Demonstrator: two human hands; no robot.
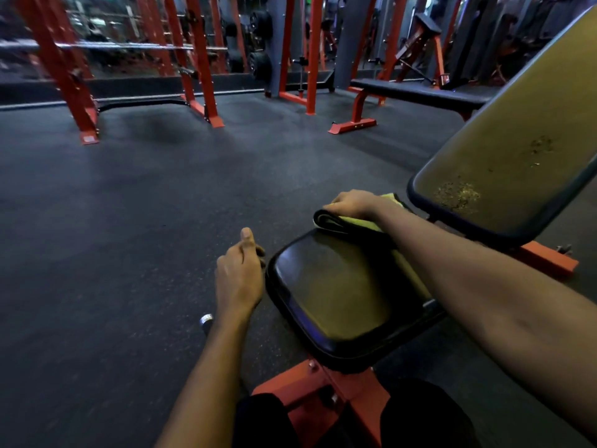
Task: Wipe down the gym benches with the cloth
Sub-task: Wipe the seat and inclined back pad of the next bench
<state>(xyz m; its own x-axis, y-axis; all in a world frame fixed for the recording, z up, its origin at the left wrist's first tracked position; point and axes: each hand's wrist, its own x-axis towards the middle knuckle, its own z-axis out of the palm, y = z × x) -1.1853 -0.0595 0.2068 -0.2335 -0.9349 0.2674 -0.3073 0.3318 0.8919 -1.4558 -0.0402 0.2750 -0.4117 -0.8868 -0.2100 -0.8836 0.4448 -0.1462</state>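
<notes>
An adjustable gym bench stands in front of me, with a black seat pad (339, 292) and a tilted backrest (517, 140) that shows worn, speckled patches low down. A folded yellow-green cloth with a dark edge (355, 223) lies across the far end of the seat. My right hand (352, 203) rests on top of the cloth, fingers curled over its left edge. My left hand (239, 276) hovers just left of the seat's edge, fingers loosely curled, thumb forward, holding nothing.
The bench's red frame (323, 383) runs between my knees. A flat black bench on red legs (420, 92) stands behind, right. Red rack uprights (200, 59) with a barbell and weight plates line the back. Dark rubber floor spreads to the left; a small metal knob (206, 320) sits under my left wrist.
</notes>
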